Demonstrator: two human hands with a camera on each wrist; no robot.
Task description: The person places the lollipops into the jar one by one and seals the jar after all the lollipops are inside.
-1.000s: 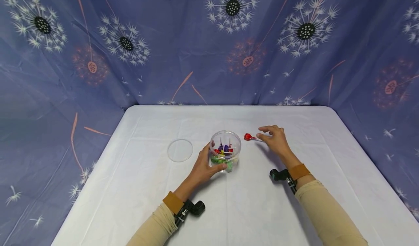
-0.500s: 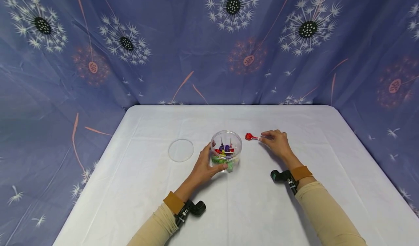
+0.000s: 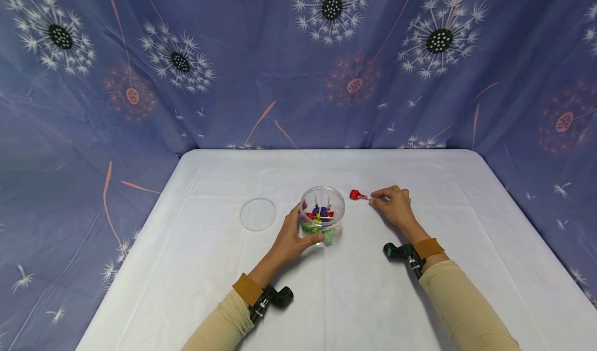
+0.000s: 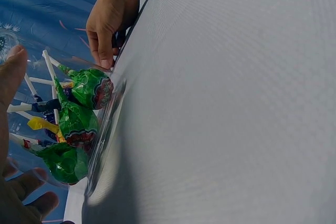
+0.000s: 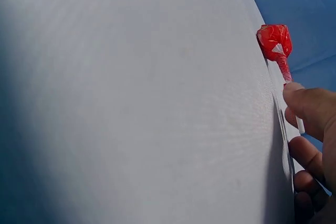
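My left hand (image 3: 290, 239) curls round the side of a clear plastic tub (image 3: 322, 190), which stands upright without its lid. Inside lie several wrapped lollipops; green ones (image 4: 79, 121) show against the wall in the left wrist view, with purple, red and yellow wrappers behind them. To the right of the tub, a red-wrapped lollipop (image 3: 355, 195) lies on the table, its head pointing left. Between thumb and index finger my right hand (image 3: 395, 206) pinches its white stick (image 5: 300, 124). The other fingers of that hand are bent below the stick in the right wrist view.
A clear round lid (image 3: 258, 214) lies flat on the table, left of the tub. White cloth covers the table (image 3: 186, 268). A blue curtain (image 3: 261, 81) with dandelion prints hangs along the back and sides.
My right thumb and fingers have come together on the lollipop's stick, having been further apart a second ago. The left hand and the tub stay in place.
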